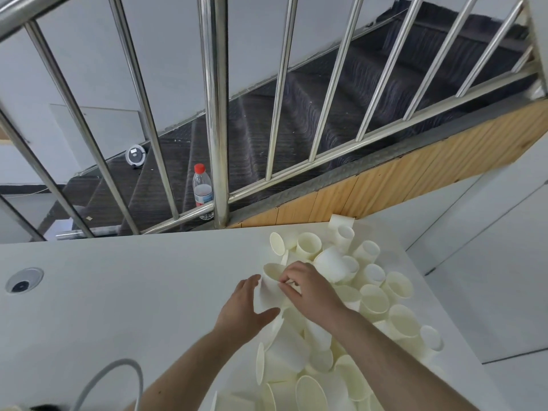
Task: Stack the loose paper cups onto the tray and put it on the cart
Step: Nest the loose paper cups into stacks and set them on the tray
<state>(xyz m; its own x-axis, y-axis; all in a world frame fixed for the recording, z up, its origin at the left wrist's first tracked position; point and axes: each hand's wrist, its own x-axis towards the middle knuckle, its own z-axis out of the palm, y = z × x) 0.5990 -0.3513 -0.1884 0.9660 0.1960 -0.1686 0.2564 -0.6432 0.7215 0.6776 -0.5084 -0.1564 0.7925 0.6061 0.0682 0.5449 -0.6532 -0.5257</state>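
A heap of several loose white paper cups (370, 298) lies on the right part of the white table (118, 292). My left hand (246, 310) curls round the side of one upright paper cup (271, 287) at the heap's left edge. My right hand (308, 287) is above that cup, with its fingertips pinching at the rim; whether it holds a second cup there is hidden by the fingers. No tray and no cart are in view.
A metal stair railing (216, 114) rises just behind the table's far edge, with dark carpeted stairs beyond. A plastic bottle with a red cap (202, 188) stands behind the rail. A round cable port (23, 280) sits at the table's left. A grey cable (118, 378) loops near the front.
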